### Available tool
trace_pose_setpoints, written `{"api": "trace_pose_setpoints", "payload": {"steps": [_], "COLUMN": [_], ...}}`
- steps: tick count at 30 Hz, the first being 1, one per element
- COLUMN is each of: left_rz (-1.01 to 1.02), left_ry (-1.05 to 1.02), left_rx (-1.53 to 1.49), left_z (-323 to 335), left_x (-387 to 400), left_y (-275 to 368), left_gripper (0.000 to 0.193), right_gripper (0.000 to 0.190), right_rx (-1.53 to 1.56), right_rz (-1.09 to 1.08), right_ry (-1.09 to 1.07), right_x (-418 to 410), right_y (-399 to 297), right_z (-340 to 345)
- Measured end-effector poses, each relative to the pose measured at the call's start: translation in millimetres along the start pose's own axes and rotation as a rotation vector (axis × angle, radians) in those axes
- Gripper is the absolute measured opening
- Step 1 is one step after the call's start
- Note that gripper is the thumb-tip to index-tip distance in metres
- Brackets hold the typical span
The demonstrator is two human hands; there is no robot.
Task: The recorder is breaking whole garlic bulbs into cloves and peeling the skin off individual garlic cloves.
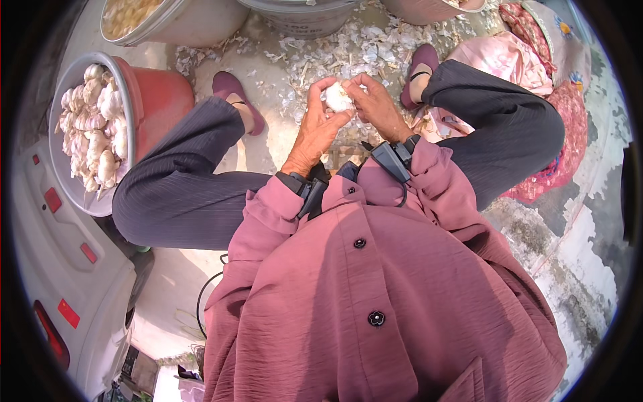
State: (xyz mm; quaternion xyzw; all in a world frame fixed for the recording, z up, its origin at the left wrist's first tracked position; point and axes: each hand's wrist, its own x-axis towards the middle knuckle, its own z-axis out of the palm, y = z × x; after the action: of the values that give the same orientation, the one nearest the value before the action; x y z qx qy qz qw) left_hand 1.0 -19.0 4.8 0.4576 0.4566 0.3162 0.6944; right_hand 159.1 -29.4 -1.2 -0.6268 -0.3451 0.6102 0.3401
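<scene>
A whitish garlic bulb (337,98) is held up between my two hands, over the floor between my knees. My left hand (316,120) grips its left side, thumb below and fingers curled around the far edge. On the other side, the thumb and fingertips of my right hand (374,103) press against the bulb's upper right. The bulb's underside and the tips of some fingers are hidden. Papery garlic skins (361,47) lie scattered on the floor beyond and beneath my hands. Beside my left knee, many whole garlic bulbs (93,133) fill a grey basin (54,120).
A red bucket (158,100) stands against the basin. Across the far side are a pail (201,20) containing pale cloves, a grey bucket (306,22) and another bucket (427,11). Red mesh sacking (570,125) lies by my right leg. A white vehicle (75,271) is at left.
</scene>
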Motion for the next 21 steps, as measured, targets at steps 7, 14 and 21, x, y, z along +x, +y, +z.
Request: {"api": "trace_pose_setpoints", "payload": {"steps": [7,14,21], "left_rz": [0.049,-0.102,-0.146], "left_ry": [-0.015,-0.088,-0.202], "left_rx": [0.246,0.258,0.030], "left_z": [2.6,3.2,-0.8], "left_x": [7.6,3.3,-7.6], "left_y": [-11.5,-7.0,-5.0], "left_gripper": [0.050,0.045,0.051], "right_gripper": [0.040,0.035,0.043], "right_rx": [-0.129,0.162,0.154], "right_rz": [-0.074,0.219,0.296], "right_ry": [-0.036,-0.207,-0.374], "right_x": [-0.4,-3.0,-10.3], "right_y": [8.6,6.2,-7.1], "right_z": [5.0,3.1,-0.7]}}
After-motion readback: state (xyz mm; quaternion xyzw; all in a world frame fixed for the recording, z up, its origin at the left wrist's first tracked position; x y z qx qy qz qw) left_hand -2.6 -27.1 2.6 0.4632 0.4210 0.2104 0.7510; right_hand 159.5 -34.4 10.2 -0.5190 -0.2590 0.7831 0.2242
